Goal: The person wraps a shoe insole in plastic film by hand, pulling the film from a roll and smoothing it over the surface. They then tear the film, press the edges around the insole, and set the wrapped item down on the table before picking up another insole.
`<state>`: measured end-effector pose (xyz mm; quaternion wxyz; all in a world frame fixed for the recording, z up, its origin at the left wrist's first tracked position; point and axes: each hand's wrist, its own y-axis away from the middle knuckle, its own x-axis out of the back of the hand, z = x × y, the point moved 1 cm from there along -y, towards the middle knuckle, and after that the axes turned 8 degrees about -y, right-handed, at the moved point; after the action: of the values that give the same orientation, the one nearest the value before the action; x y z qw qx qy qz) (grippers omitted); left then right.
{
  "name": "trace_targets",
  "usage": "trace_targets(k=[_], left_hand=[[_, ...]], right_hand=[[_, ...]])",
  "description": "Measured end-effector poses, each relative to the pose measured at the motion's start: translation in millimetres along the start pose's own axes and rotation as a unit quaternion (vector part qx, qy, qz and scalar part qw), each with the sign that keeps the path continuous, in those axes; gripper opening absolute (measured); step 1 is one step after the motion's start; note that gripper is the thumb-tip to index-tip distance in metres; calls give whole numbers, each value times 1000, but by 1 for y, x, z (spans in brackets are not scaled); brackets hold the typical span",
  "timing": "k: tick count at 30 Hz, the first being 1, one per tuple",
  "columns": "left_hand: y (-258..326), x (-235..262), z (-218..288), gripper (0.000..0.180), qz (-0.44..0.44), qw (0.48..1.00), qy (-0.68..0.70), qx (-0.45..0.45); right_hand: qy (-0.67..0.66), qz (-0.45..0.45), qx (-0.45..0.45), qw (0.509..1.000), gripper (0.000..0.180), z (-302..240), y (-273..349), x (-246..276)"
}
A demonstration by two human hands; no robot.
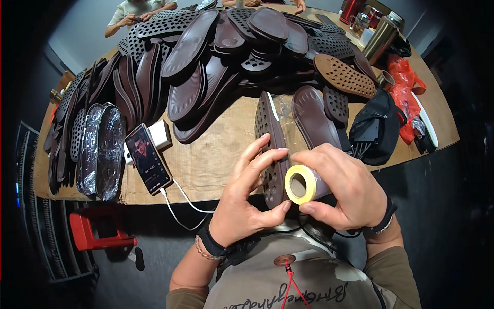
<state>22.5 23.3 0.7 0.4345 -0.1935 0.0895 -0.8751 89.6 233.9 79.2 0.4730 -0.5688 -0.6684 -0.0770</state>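
Note:
My left hand (239,188) grips a dark brown shoe sole (278,136) with round holes. The sole stands on its edge, its toe pointing away from me, and a white strip shows along its far edge. In my right hand (347,183) is a tape roll (311,188) with a yellow side and a hollow core, held close against the sole's near right side. Whether the two touch is hard to make out. Just beyond my right hand, another brown sole (314,116) lies on the table.
A large heap of brown soles (190,44) covers the table's far side. At left are a plugged-in phone (149,159), a white box (160,134) and two film-wrapped soles (100,149). A black bag (378,123) and red plastic bag (404,92) lie right. A red stool (85,226) stands below.

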Motion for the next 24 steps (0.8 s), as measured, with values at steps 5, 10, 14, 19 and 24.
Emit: trace_targets(k=[5, 10, 14, 19, 24], left_hand=[[0, 0, -2, 79, -6, 1000, -15, 8], [1, 3, 1, 81, 5, 999, 35, 26], [1, 4, 0, 81, 3, 999, 25, 26], [2, 4, -1, 81, 5, 1000, 23, 17], [1, 6, 1, 82, 2, 1000, 14, 16]], right_hand=[[-77, -23, 5, 997, 59, 13, 3, 9], [-13, 147, 40, 988, 60, 3, 4, 4], [9, 154, 11, 988, 59, 14, -2, -2], [29, 174, 29, 984, 58, 17, -6, -6], [40, 181, 42, 982, 58, 17, -11, -9]])
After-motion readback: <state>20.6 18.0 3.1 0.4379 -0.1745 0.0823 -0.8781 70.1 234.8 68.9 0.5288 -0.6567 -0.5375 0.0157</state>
